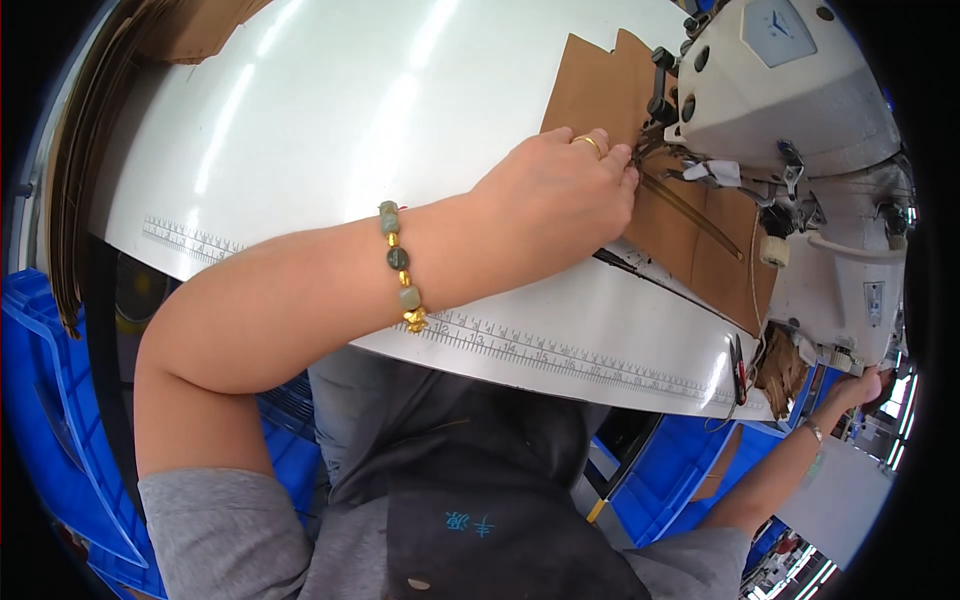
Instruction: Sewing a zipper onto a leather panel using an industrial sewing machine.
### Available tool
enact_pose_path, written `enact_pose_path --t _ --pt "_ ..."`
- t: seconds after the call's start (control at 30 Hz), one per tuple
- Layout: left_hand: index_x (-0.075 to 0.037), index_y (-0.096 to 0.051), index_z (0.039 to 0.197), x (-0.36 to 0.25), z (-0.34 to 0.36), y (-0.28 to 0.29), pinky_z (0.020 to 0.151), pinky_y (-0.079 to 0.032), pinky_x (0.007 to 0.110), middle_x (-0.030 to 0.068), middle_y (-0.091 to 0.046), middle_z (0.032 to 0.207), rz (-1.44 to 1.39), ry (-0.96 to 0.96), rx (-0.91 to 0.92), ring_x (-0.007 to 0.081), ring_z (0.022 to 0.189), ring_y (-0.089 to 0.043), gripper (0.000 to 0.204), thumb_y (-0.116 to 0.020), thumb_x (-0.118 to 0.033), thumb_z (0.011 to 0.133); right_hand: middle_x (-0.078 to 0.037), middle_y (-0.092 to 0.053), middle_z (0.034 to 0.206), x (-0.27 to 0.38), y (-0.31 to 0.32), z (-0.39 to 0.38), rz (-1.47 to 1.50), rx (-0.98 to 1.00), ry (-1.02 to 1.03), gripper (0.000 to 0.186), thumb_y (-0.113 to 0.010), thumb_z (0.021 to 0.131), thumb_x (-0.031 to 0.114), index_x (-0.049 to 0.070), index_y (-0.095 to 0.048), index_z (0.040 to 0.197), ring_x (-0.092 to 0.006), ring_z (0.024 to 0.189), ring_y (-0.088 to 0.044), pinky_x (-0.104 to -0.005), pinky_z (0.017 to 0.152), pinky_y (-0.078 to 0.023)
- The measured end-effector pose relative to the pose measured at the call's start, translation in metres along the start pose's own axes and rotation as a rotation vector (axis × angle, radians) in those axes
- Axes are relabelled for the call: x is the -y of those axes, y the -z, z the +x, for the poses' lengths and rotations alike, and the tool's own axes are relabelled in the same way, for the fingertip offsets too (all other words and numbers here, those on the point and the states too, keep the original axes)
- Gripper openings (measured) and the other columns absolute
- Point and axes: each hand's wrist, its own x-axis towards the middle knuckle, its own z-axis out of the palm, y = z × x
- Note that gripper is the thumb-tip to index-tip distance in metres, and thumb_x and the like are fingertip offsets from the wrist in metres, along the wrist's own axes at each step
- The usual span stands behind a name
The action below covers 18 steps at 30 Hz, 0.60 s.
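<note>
A brown fabric piece (pixel 690 240) lies on the white sewing table under the needle area of a white sewing machine (pixel 830 90). My left hand (pixel 575 190) rests on this fabric beside the presser foot, fingers bent and pressed together at the cloth. A narrow brownish strip (pixel 705 222) with a rounded end runs over the fabric from the needle area. My right hand (pixel 857 390) reaches to the far right end of the machine, by a dark part. Its fingers are mostly hidden there, so its grip does not show.
Printed rulers (pixel 560 358) run along the table's near edge. Small thread snips (pixel 739 370) lie near the right corner, next to crumpled brown scraps (pixel 783 372). Brown pieces (pixel 95 150) hang over the left edge. Blue bins (pixel 60 400) stand below on both sides.
</note>
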Motion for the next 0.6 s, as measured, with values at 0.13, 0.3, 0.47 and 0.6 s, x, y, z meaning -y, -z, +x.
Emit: enact_pose_path --t 0.13,0.3,0.47,0.6 --pt "0.003 -0.07 0.13 0.0 0.002 0.001 0.104 -0.056 0.034 0.015 -0.07 0.135 -0.002 -0.006 0.015 0.0283 0.125 -0.066 0.043 -0.065 -0.006 0.088 -0.01 -0.071 0.119 0.003 -0.006 -0.012 0.047 -0.133 -0.093 0.033 -0.065 0.105 0.025 -0.001 -0.065 0.124 -0.0261 0.107 -0.07 -0.0405 0.096 -0.057" --pt "0.004 -0.07 0.129 0.0 0.001 0.003 0.101 -0.057 0.035 0.015 -0.071 0.133 -0.011 0.002 0.06 0.0284 0.125 -0.066 0.043 -0.066 -0.007 0.088 -0.013 -0.071 0.131 0.027 0.003 0.049 -0.063 0.027 -0.354 0.044 -0.066 0.104 0.037 0.002 -0.066 0.132 -0.0271 0.117 -0.069 -0.0406 0.1 -0.055" --pt "0.004 -0.071 0.127 0.0 0.0 0.002 0.099 -0.058 0.035 0.0155 -0.071 0.132 -0.047 0.002 0.025 0.0281 0.123 -0.068 0.041 -0.067 -0.008 0.088 -0.013 -0.068 0.135 0.016 0.01 0.066 0.017 -0.035 -0.513 0.046 -0.069 0.103 0.037 0.003 -0.065 0.134 -0.0297 0.12 -0.067 -0.0442 0.103 -0.056" --pt "0.004 -0.071 0.126 -0.002 0.0 0.002 0.098 -0.058 0.034 0.0157 -0.072 0.131 -0.013 0.014 -0.002 0.0278 0.122 -0.068 0.041 -0.067 -0.009 0.088 -0.012 -0.065 0.14 0.011 0.003 0.037 0.164 -0.122 -0.394 0.042 -0.071 0.102 0.022 0.004 -0.061 0.139 -0.0337 0.122 -0.066 -0.0529 0.105 -0.055"
